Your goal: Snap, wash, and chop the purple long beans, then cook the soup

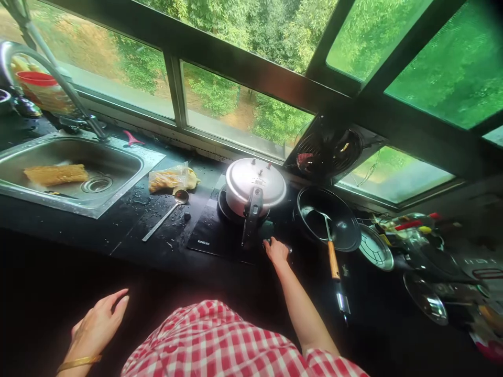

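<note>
My right hand (277, 251) reaches out to the front of the black stove (214, 235), its fingers closed round a small knob (269, 242). Just behind it a silver pressure cooker (255, 183) sits on the burner, its black handle pointing toward me. My left hand (100, 324) hangs low by my side in front of the counter, fingers loosely stretched, holding nothing; a gold bangle circles the wrist.
A black wok (346, 230) with a wooden-handled spatula (332, 251) stands right of the cooker. A steel sink (118, 193) with a yellow cloth (55, 174) lies at the left. A long spoon (168, 212) and a plastic bag (171, 179) rest on the wet counter. Lids and utensils crowd the right.
</note>
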`<state>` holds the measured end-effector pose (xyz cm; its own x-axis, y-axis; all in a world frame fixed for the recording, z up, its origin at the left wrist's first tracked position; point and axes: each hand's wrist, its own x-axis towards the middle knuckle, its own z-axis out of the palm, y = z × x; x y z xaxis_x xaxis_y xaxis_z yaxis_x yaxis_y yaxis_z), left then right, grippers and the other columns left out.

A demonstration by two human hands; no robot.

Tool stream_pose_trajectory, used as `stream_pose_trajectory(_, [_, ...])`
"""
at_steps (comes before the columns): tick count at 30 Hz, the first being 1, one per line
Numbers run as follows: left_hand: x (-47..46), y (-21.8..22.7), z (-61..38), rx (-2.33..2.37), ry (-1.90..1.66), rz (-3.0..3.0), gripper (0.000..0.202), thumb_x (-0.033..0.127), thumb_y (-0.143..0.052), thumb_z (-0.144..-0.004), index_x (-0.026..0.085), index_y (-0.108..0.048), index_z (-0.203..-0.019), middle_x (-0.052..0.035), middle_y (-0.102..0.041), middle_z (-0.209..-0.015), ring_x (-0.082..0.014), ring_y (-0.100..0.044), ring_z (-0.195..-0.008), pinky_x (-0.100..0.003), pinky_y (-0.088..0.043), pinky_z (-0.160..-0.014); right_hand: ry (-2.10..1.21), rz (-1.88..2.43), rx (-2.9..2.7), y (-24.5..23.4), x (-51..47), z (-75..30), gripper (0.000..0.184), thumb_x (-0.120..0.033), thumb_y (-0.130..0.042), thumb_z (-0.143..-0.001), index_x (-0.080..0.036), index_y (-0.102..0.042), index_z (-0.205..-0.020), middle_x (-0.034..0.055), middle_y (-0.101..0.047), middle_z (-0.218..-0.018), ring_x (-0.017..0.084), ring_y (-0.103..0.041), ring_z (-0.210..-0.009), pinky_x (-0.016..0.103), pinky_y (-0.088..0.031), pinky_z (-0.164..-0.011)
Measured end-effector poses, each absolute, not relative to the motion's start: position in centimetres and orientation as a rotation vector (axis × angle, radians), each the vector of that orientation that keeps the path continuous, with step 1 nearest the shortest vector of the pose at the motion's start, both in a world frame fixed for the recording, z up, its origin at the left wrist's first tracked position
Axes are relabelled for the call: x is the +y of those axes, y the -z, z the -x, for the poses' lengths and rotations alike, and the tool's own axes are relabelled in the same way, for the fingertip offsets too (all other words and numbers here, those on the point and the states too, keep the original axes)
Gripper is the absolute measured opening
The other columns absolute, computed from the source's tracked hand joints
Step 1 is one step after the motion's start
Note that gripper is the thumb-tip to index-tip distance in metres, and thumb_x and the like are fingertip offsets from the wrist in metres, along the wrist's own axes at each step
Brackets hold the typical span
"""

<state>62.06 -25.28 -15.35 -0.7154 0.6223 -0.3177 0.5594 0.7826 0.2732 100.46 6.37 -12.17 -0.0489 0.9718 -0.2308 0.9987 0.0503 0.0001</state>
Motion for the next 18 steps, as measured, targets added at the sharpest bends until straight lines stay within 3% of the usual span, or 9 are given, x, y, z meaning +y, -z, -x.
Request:
stream_pose_trajectory(7, [-25.8, 15.8, -61.9, 2.570, -0.227, -0.922, 0.042, 0.039, -0.030, -0.088, 0.021, -0.056, -0.116, -0.0050, -0.055, -0.122, -0.0201, -0.053, -0.107, -0.033, -0.037, -0.091, 0.004, -2.132, 2.308, 11.6, 4.7, -101.3, 0.046, -0.044, -0.041, -0.088, -0.017, -0.050, -0.124, 0.0138, -0.057, -0.101, 0.026, -0.053, -0.094, 0.034, -0.038, -0.076])
stream_pose_trajectory(13, [-26.4, 15.2, -62.9, 2.615, -0.320, -0.947, 0.039, 0.037, -0.034, -0.085, 0.022, -0.061, -0.109, -0.0051, -0.059, -0.117, -0.0219, -0.055, -0.105, -0.035, -0.040, -0.090, 0.012, -1.955, 2.691, 12.6, 0.2, -102.0, 0.034, -0.034, -0.036, -0.091, -0.017, -0.064, -0.103, 0.0101, -0.060, -0.097, 0.021, -0.053, -0.089, 0.030, -0.038, -0.076])
stream_pose_trajectory(15, [-26.6, 14.1, -64.0, 2.600, -0.320, -0.961, 0.038, 0.033, -0.034, -0.085, 0.022, -0.061, -0.109, -0.0046, -0.059, -0.116, -0.0198, -0.054, -0.106, -0.033, -0.039, -0.091, 0.059, -1.801, 2.923, 14.0, -1.2, -101.8, 0.044, -0.038, -0.029, -0.093, -0.017, -0.067, -0.087, 0.0101, -0.062, -0.092, 0.021, -0.054, -0.084, 0.032, -0.039, -0.074])
stream_pose_trajectory(18, [-27.0, 12.8, -65.2, 2.624, -0.335, -0.968, 0.035, 0.030, -0.035, -0.086, 0.022, -0.061, -0.108, -0.0046, -0.060, -0.114, -0.0179, -0.055, -0.102, -0.034, -0.037, -0.091, 0.195, -1.603, 3.208, 16.4, -2.4, -100.2, 0.057, -0.051, -0.023, -0.092, -0.016, -0.067, -0.080, 0.0119, -0.063, -0.087, 0.022, -0.055, -0.076, 0.033, -0.040, -0.068])
